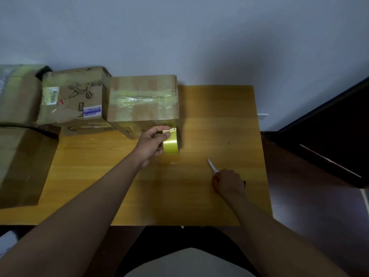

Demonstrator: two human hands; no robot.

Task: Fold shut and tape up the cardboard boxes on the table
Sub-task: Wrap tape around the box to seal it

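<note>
Cardboard box [143, 97], taped top, stands at the table's [219, 120] far left-centre, directly beyond your left hand [152, 144]. That nearer hand pinches the yellow tape roll [171, 143] just beside the box's near right corner. Your right hand [229, 181], well apart, grips a knife [212, 166], blade pointing toward the box

Two bare forearms, no sleeves, left hand [152, 143] and right hand [229, 181] ungloved, dark clothing below.
</note>
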